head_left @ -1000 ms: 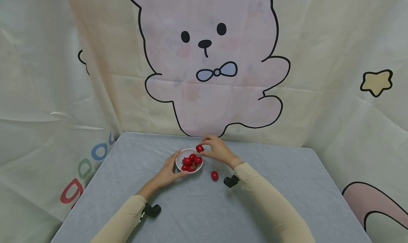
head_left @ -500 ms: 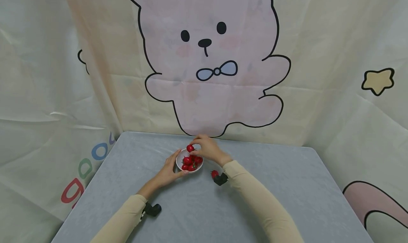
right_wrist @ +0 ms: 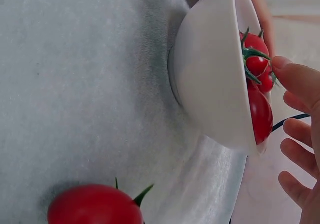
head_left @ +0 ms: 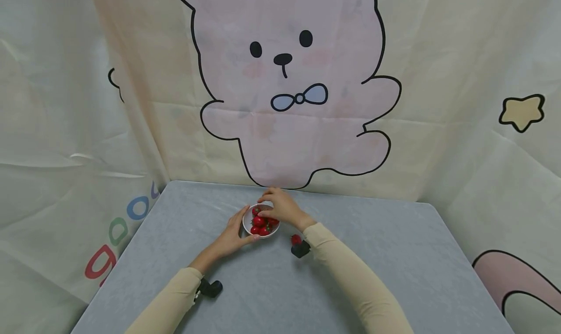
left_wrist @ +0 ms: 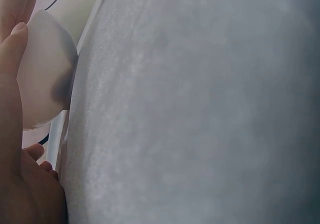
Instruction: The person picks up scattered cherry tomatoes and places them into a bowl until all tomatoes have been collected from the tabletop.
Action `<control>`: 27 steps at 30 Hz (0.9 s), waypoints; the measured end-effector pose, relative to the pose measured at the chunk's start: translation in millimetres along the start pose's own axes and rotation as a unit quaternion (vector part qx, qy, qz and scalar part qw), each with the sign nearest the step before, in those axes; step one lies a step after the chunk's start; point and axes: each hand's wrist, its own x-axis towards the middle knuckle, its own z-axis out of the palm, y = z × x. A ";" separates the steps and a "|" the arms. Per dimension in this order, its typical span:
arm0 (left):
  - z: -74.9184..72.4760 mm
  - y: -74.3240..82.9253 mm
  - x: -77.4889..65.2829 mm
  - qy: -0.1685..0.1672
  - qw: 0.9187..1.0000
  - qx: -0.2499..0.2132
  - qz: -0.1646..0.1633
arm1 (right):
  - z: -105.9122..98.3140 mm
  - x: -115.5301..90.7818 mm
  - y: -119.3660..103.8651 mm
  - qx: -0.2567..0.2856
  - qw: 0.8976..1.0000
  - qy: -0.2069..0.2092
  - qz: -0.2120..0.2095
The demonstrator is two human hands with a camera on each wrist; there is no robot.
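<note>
A white bowl (head_left: 247, 221) stands on the table holding several red cherry tomatoes (head_left: 259, 221) with green stems. My left hand (head_left: 230, 237) holds it from the left, fingers along the far side and thumb at the near rim. Over the right rim is my right hand (head_left: 284, 208), its fingers parted above the tomatoes. In the right wrist view, its thumb tip (right_wrist: 281, 63) is right at a tomato's stem, and no tomato shows between thumb and fingers. Another cherry tomato (right_wrist: 95, 206) lies on the table outside the bowl, partly hidden in the head view by the right wrist camera.
The grey cloth-covered table (head_left: 245, 300) reaches back to a curtain (head_left: 302, 144) printed with a cartoon bear. Black wrist cameras stick out from both wrists, the left one (head_left: 211, 288) low over the cloth and the right one (head_left: 300, 249) beside the loose tomato.
My right hand has moved left over the bowl and let go of a cherry tomato, which now lies among the others at the back. The left hand has kept its place on the bowl.
</note>
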 end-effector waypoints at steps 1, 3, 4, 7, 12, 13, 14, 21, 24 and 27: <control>-0.1 0.4 -0.2 -0.001 1.000 -0.001 -0.001 | -0.1 -0.5 0.2 0.001 1.000 -0.001 0.000; 0.1 0.2 -0.2 -0.002 1.000 -0.001 -0.003 | -0.7 -1.5 0.4 0.006 1.000 0.000 0.000; 0.2 0.0 -0.2 -0.002 1.000 -0.001 -0.004 | -1.2 -1.9 0.4 0.009 1.000 0.000 0.001; 0.6 -1.3 0.2 -0.002 1.000 0.003 -0.002 | -2.9 -3.7 0.3 0.014 1.000 0.001 0.003; 1.5 -2.9 0.1 0.002 1.000 0.004 0.003 | -4.2 -6.2 1.1 0.016 1.000 0.000 0.013; 1.7 -3.0 0.1 0.002 1.000 0.005 0.004 | -4.7 -6.5 1.3 0.017 1.000 0.000 0.016; 1.8 -3.1 0.1 0.003 1.000 0.005 0.004 | -5.3 -6.9 1.5 0.021 1.000 -0.001 0.020; 2.4 -2.6 1.1 0.004 1.000 0.004 0.003 | -16.9 -9.7 2.9 0.041 0.999 0.017 0.015; 2.3 -2.9 1.5 0.004 1.000 0.009 0.004 | -23.6 -10.7 3.4 0.040 0.999 0.031 0.007; 2.1 -2.6 1.5 0.005 1.000 0.009 0.007 | -28.6 -12.4 4.5 0.041 0.999 0.034 0.009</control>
